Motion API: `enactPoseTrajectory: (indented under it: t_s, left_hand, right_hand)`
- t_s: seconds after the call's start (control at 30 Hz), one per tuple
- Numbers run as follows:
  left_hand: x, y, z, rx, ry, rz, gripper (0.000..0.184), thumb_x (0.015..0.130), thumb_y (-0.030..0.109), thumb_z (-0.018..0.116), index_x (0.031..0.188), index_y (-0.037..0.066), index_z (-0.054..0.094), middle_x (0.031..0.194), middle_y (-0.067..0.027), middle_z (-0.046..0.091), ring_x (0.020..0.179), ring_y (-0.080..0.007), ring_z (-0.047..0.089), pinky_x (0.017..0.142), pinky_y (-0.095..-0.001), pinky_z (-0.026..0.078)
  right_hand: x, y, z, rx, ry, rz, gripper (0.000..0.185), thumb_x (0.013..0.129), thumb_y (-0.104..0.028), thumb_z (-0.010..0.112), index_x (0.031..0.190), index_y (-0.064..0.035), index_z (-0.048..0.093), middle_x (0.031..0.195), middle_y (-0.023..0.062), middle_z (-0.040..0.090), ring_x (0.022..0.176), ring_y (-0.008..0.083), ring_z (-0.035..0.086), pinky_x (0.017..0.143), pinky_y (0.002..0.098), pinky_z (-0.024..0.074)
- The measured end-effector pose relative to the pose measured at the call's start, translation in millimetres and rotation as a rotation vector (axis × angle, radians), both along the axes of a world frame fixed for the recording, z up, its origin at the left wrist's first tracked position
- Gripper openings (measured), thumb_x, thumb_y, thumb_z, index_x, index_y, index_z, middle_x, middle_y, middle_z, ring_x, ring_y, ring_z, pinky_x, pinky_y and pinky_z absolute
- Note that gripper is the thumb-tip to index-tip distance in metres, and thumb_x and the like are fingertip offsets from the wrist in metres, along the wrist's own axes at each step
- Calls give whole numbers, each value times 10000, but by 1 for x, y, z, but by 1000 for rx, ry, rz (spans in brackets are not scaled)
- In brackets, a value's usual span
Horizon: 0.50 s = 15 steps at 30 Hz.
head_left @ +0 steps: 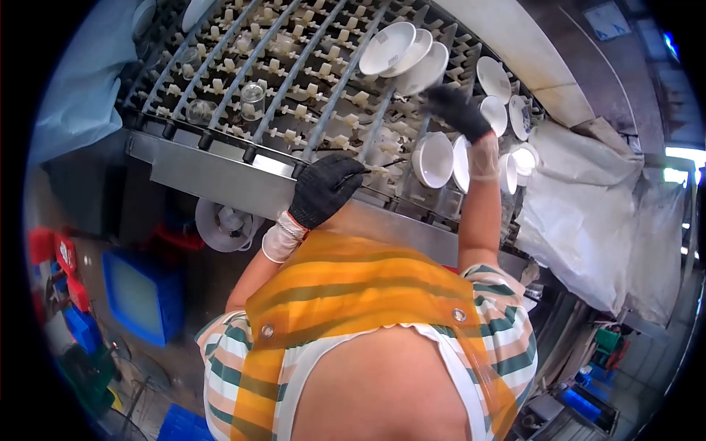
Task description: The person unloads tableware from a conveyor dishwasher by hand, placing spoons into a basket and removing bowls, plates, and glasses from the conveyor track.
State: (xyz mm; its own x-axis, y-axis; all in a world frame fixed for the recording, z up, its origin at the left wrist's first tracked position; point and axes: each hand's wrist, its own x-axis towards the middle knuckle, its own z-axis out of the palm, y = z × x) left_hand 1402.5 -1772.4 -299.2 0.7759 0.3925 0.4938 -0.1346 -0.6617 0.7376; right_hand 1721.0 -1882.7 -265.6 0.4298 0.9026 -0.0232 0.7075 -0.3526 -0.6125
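My left hand (326, 189), in a black glove, rests at the front metal edge of a conveyor (220, 165). Its fingers are curled together; what they may hold is hidden. A thin dark strip shows just right of the fingertips. Over the belt, my right hand (457, 110), also black-gloved and slightly blurred, has its fingers stretched leftward, close below a white bowl (425, 70). Whether they touch it I cannot tell. Two more white dishes (387, 48) overlap that bowl. Nearer my right wrist stand a white bowl (434, 160) and several other white dishes (493, 79).
Clear glasses (252, 101) lie among the belt's pale pegs (309, 92) and metal rails. Plastic sheeting hangs at the left (81, 88) and right (588, 213). A blue crate (140, 298) and a white bucket (224, 224) are below on the left.
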Motion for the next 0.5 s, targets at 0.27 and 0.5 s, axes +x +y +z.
enactPoseTrajectory:
  t_s: [0.27,0.5]
  left_hand:
    - [7,-14,1,-56,164,-54,138,804,145,675,913,61,664,895,-104,658,806,-298,630,691,-369,502]
    - [14,-25,-9,-11,100,-53,165,802,123,670,950,50,663,905,-116,655,817,-305,628,696,-370,502]
  right_hand:
    - [-68,-66,-30,141,-230,-25,257,754,-148,683,1011,-143,687,1002,88,679,813,263,663,717,348,525]
    - [-98,-77,-18,389,-725,50,268,736,-101,656,1003,-127,675,1055,134,639,988,318,600,857,413,477]
